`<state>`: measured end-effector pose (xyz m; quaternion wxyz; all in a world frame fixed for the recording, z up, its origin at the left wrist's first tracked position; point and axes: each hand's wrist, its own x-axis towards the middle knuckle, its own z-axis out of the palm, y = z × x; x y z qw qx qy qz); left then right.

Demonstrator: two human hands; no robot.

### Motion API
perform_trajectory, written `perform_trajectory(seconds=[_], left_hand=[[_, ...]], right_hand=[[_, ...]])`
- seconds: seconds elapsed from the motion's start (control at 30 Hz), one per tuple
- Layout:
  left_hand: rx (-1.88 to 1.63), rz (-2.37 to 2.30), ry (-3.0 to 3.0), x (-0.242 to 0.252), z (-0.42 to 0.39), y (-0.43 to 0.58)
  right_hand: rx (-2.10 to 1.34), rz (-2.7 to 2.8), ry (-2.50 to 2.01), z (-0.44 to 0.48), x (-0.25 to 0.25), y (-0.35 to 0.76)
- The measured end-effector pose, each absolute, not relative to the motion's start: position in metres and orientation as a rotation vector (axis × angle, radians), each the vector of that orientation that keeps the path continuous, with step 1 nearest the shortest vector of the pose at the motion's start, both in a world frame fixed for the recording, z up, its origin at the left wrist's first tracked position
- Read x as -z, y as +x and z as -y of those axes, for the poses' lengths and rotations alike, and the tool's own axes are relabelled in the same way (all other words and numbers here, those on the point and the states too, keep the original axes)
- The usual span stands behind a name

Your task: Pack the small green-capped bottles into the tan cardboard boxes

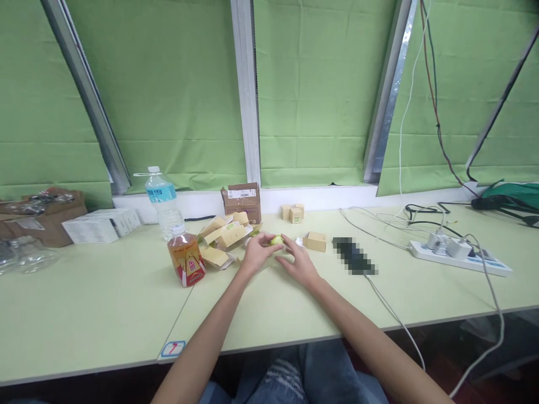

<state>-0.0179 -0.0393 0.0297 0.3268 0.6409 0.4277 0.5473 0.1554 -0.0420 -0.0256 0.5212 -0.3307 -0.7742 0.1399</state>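
Observation:
My left hand and my right hand meet over the pale green table, both with fingers curled round a small yellow-green object held between them. Just left of my hands lie several opened tan cardboard boxes. A closed small tan box sits just right of my right hand.
A tea bottle and a water bottle stand at the left, white boxes beyond. A brown carton and small cubes sit by the window sill. A blurred dark device, cables and a power strip lie right.

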Motion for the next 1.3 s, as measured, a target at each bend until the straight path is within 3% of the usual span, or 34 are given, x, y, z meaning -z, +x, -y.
perform_trajectory(seconds=[0.2, 0.4, 0.53, 0.77, 0.9, 1.07, 1.3], left_hand=[[-1.355, -1.500, 2.331, -0.037, 0.043, -0.047], [-1.189, -1.688, 2.503, -0.043, 0.047, -0.061], [-1.043, -1.928, 2.479, -0.046, 0.048, -0.067], [-0.740, -2.107, 2.376, -0.039, 0.049, -0.071], [-0.949, -2.058, 2.477, -0.038, 0.051, -0.056], [-1.352, -1.466, 2.688, -0.030, 0.062, -0.011], [-1.498, -1.103, 2.506, -0.018, 0.063, 0.008]], right_hand=[[-0.007, 1.680, -0.875, 0.039, 0.012, 0.176], [0.257, 1.605, -1.330, 0.030, 0.005, 0.217], [0.161, 1.715, -1.725, 0.028, 0.009, 0.226], [0.120, 1.714, -1.835, 0.033, 0.007, 0.218], [0.098, 1.628, -1.667, 0.032, 0.006, 0.217], [0.313, 1.713, -1.091, 0.032, 0.003, 0.206], [0.426, 1.815, -0.675, 0.049, -0.007, 0.178]])
